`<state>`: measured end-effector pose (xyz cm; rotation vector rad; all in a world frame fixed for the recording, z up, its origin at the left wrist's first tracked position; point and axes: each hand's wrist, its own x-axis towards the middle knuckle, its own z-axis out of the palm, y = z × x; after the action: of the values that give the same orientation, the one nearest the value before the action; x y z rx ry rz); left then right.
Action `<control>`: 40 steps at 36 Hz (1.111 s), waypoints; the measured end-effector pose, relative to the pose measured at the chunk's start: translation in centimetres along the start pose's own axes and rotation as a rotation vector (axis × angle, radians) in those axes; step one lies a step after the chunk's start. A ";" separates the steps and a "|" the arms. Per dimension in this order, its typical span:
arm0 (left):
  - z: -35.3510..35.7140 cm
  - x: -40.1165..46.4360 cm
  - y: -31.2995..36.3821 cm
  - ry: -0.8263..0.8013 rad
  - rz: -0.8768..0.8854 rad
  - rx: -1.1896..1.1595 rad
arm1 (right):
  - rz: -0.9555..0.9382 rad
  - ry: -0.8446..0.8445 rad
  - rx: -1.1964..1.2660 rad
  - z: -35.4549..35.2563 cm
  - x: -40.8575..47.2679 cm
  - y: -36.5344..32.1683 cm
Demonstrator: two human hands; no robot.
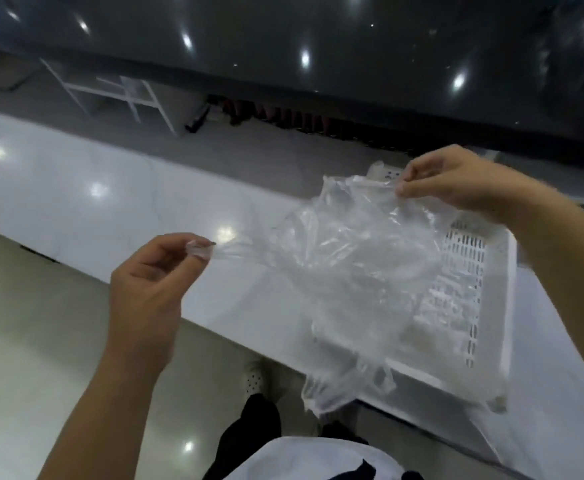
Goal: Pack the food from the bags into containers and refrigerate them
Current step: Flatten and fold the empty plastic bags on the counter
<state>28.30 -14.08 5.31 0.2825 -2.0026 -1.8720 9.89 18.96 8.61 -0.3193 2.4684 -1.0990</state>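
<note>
Left grip (152, 282) is pinched tight on one twisted corner of the clear plastic bag (349, 271); right grip (456, 183) pinches the opposite top edge, thumb against fingertips. So I've got both hands holding the bag, stretched taut between them in the air, above the front edge of the white surface (75, 202).

Bag hangs partly over the white slotted basket (491, 306), which sits on the surface at my right. Bag looks empty to me, but it's crumpled & see-through w/ glare, so I can't rule out sth small left in the lower folds. No food or lidded containers in view from here.

Step in hand, as I read it: working the bag open or shaking it out over the basket. To do it well:
- keep both pinches near the mouth, not the body, so the film doesn't tear
- pull apart evenly, no jerks; thin film stretches fast
- keep the low corner over the basket, so anything that drops lands inside, not on the floor (23, 341)
- check the bottom folds before setting the bag aside
</note>
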 end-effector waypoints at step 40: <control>-5.8 18.2 -19.1 -0.584 0.174 0.969 | -0.070 0.404 -0.594 36.3 12.9 -8.7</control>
<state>11.97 -28.34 -10.82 -0.2250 -3.0893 -0.7853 15.57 -15.27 -10.32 -0.3848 3.1394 -0.4528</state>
